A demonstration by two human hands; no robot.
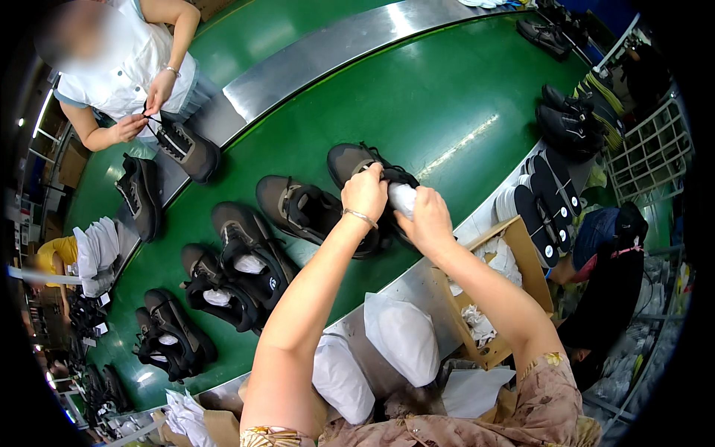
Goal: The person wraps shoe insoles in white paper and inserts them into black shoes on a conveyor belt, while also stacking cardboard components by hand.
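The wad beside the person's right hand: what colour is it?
The wad is white; the head view, the only one, shows it best.

Near the middle of the green surface's [447,97] near edge, our left grip [365,195] held a dark shoe [346,159] at its upper, while our right grip [426,218] held a white wad [402,198] at its opening. We had more shoes [242,222] toward the left end, an open box [532,257] beside the near edge, and a co-worker [128,71] handling a lace [151,118] at the far edge.
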